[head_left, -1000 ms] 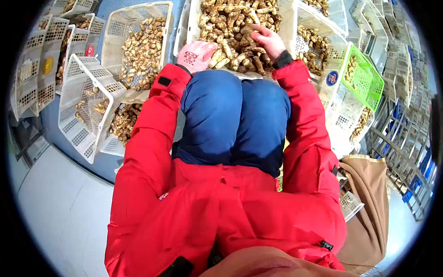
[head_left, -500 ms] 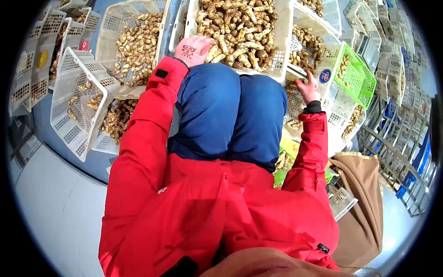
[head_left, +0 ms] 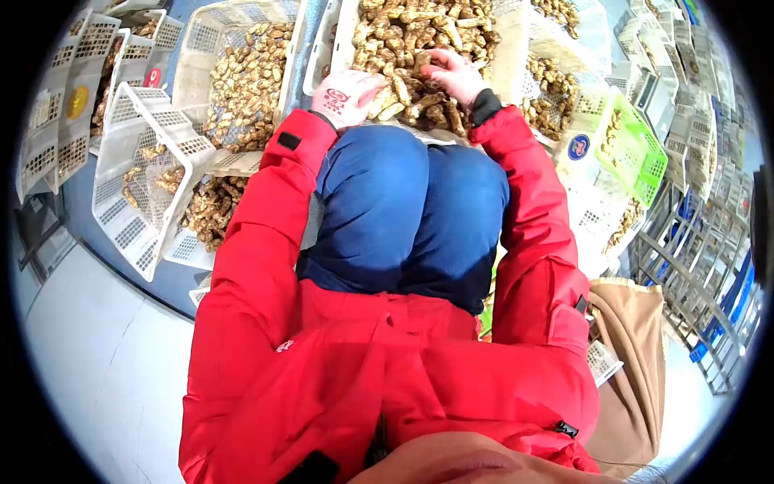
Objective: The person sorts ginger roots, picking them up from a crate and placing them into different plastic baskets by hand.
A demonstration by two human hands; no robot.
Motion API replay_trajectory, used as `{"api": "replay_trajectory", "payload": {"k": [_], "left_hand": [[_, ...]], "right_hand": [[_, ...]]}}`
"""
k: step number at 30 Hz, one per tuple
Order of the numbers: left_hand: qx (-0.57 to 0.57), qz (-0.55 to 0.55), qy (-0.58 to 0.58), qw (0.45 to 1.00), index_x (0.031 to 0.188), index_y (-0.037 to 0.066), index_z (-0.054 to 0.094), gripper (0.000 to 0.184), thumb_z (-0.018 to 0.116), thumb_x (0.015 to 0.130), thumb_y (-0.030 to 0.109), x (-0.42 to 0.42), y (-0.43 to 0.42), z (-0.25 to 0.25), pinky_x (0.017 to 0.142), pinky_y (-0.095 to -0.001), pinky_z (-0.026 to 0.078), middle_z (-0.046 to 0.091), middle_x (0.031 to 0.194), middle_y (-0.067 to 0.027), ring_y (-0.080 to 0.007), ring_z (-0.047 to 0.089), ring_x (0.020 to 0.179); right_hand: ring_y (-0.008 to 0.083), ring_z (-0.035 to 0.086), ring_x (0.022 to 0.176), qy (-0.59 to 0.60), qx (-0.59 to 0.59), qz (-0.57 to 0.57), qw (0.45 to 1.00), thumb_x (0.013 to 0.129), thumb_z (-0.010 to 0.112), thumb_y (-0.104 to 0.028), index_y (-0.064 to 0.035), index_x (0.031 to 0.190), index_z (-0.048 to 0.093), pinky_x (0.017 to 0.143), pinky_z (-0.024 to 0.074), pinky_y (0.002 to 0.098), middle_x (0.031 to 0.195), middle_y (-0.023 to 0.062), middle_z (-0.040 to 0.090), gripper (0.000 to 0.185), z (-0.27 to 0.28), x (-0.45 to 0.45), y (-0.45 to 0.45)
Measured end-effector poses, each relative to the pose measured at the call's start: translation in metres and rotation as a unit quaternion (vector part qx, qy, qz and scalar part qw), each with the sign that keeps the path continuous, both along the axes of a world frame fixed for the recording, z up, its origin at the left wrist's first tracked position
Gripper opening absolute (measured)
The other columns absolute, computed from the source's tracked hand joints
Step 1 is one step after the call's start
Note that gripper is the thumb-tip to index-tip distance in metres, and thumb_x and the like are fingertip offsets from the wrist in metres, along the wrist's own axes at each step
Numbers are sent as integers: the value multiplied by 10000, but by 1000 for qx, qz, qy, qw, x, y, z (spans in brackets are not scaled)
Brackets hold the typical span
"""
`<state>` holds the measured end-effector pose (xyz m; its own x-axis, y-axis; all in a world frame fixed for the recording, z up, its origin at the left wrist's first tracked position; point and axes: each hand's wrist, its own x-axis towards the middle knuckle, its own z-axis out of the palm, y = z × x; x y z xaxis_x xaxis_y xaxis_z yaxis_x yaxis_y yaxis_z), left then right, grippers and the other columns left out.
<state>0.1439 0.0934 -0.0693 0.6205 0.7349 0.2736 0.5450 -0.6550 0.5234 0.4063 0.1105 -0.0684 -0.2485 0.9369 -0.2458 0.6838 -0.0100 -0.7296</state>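
Observation:
A white plastic crate [head_left: 516, 32] in front of my knees holds a heap of brown and cream mushrooms [head_left: 403, 32]. My left hand [head_left: 348, 97], in a pale glove with red print, is at the crate's near left corner. Its fingers are curled in towards the heap, and whatever they hold is hidden. My right hand [head_left: 455, 77] reaches over the near part of the same crate, with thumb and fingers closed about a mushroom [head_left: 422, 61] on top of the heap. Several more mushrooms lie between the two hands.
More mushrooms fill a crate [head_left: 297, 48] on the left, and a tilted crate [head_left: 153, 194] stands below it. To the right are further white crates and a green basket [head_left: 651, 173]. A brown cloth [head_left: 633, 363] hangs at lower right, near metal racks [head_left: 685, 274].
My right hand has moved left from the crates on the right to the heap in front and closed on a mushroom. My left hand has stayed near the corner, its fingers further in.

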Motion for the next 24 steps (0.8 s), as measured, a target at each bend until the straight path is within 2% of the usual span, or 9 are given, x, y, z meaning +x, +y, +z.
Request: {"api": "replay_trajectory", "payload": {"k": [2,3,7,9,13,19,21,23,24], "left_hand": [[-11,-9,13,1000,990,120,618,224,583,769,125,1,1,10,792,-348,469,624,937,-67,-244,586,888],[-28,-18,9,999,976,109,622,208,585,772,126,1,2,8,794,-345,469,625,937,-72,-242,585,889],[-1,-14,16,1000,982,122,614,213,559,785,183,1,2,6,784,-352,475,626,948,-67,-244,589,894],[-9,-13,28,999,984,124,614,219,564,781,189,0,1,1,787,-355,474,626,952,-65,-246,589,894],[11,-2,28,1000,991,137,619,226,561,785,209,0,-1,2,820,-360,455,619,995,-59,-234,574,940],[-31,-1,47,998,996,145,611,218,550,791,185,-1,-1,5,836,-351,448,616,990,-51,-232,568,948],[-3,12,23,1000,976,134,619,204,564,780,149,0,-3,1,822,-347,456,620,965,-62,-242,573,916],[7,-1,9,1000,974,139,624,198,567,785,154,0,-1,-1,812,-343,460,621,967,-56,-241,576,915],[9,-2,8,1000,975,140,626,198,568,786,157,1,-2,-2,810,-346,461,621,969,-55,-241,577,914]], "right_hand": [[203,504,1100,373,-200,-177,889,817,614,-178,63,1280,370,901,426,319,1137,135,547,576,43,8,-22],[205,528,1059,534,-233,-161,797,832,593,-131,51,1223,421,898,439,341,1070,108,555,465,21,19,-25],[184,552,992,662,-198,-93,716,869,556,-147,-34,1056,496,893,449,383,888,44,548,227,77,5,-37],[169,558,974,577,-192,-161,778,878,539,-156,-44,1070,503,892,447,383,896,27,549,225,102,-4,-35],[134,558,867,568,-170,-174,787,817,570,-118,-23,1188,464,833,462,340,1022,51,575,397,81,14,-35],[156,596,807,389,-56,-311,865,848,538,-137,20,1257,416,765,475,263,936,91,604,455,123,71,-84],[179,607,819,257,-55,-354,897,821,589,-228,16,1234,448,783,471,282,964,117,616,501,86,124,-116],[189,614,825,-145,-75,-291,943,768,640,-322,-13,1219,480,784,471,298,1018,135,615,569,75,145,-132],[207,615,880,-294,41,-235,926,724,665,-391,-46,1216,494,801,462,312,1088,153,597,625,75,141,-131]]}}
